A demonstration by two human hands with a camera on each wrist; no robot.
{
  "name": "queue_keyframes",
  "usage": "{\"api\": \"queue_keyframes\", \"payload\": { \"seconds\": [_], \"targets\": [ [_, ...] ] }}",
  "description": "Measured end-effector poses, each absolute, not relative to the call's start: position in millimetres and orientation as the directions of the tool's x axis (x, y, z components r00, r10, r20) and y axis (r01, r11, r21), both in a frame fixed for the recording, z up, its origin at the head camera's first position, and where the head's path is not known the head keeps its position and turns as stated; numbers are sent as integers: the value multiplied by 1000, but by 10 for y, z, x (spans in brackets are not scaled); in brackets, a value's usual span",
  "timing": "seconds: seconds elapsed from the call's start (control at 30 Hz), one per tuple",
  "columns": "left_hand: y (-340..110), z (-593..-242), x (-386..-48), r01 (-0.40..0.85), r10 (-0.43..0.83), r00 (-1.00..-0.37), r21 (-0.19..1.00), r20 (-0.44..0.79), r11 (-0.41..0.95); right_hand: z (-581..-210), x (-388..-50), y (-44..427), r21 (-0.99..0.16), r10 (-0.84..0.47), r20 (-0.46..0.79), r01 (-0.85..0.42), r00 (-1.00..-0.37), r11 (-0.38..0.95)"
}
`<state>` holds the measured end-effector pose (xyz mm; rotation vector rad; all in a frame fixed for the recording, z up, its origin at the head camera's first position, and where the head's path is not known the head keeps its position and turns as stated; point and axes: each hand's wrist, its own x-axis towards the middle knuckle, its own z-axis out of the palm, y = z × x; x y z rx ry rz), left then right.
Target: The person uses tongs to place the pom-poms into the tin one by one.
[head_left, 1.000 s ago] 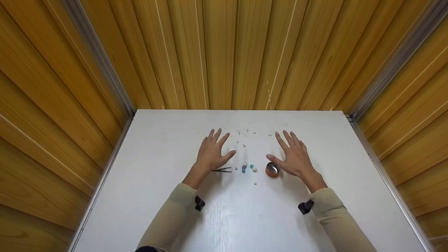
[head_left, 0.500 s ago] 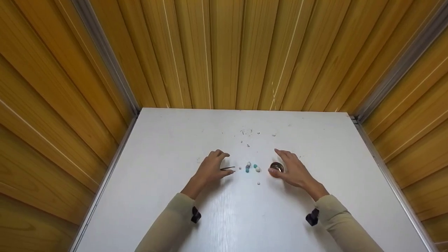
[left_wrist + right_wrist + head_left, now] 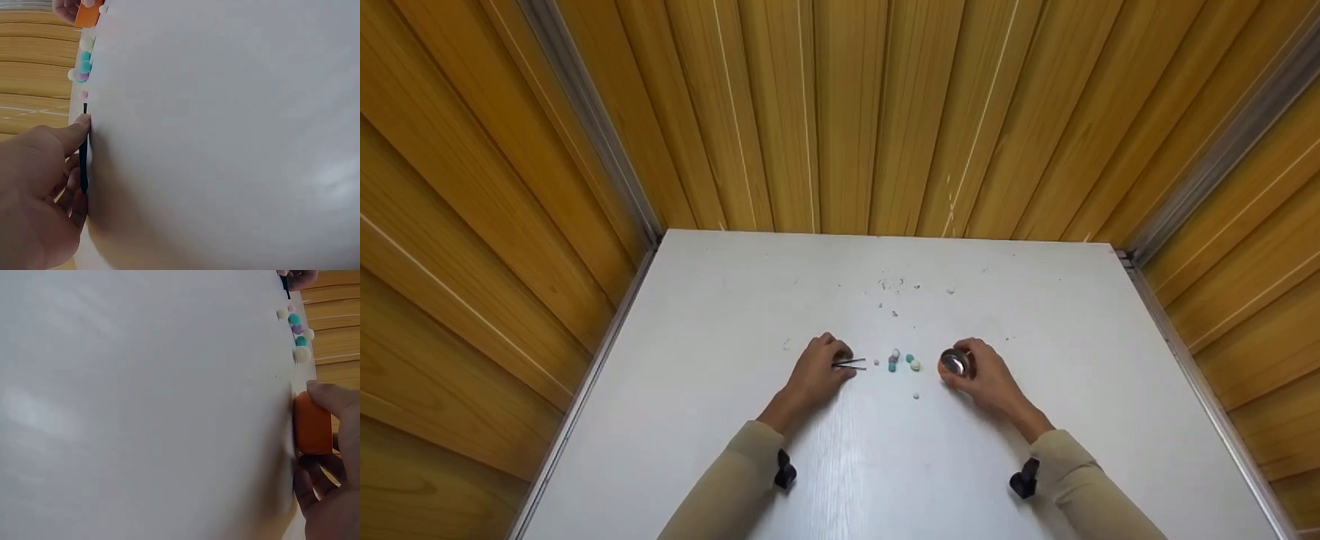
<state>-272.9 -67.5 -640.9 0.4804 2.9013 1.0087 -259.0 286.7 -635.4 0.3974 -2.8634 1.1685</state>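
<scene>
Round little pastel balls (image 3: 302,355) are sitting between left hand (image 3: 814,371) pinching slim black tweezers (image 3: 84,166) and right hand (image 3: 990,381) gripping round orange cup (image 3: 313,424); dark specks (image 3: 895,313) are littering toward white surface's (image 3: 840,465) far edge, yellow planked wall (image 3: 844,112) behind.

Left hand (image 3: 36,194): dark tweezers (image 3: 84,163) are held by thumb and fingers.
Small balls (image 3: 85,66): cream, teal, purple and pink, spread beyond the tweezers.
Orange cup (image 3: 88,16): gripped by the right hand (image 3: 66,9).
Desk (image 3: 225,124): white, shaded beside the left hand.

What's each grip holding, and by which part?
The left grip holds slim black tweezers behind their spread tips; the right grip holds a round orange cup with shiny inside by its outer side wall.
</scene>
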Motion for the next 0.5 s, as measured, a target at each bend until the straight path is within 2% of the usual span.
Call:
{"api": "queue_keyframes", "payload": {
  "seconds": [0.27, 0.5],
  "targets": [
    [-613, -6432, -2747, 244, 255, -964, 614, 73, 751, -6430, -2584, 2843, -759, -165, 72, -161, -984, 630],
    [-578, -6468, -2739, 274, 262, -959, 587, 108, 762, -6471, -2560, 2864, -790, -154, 77, -155, -985, 594]
  ]
}}
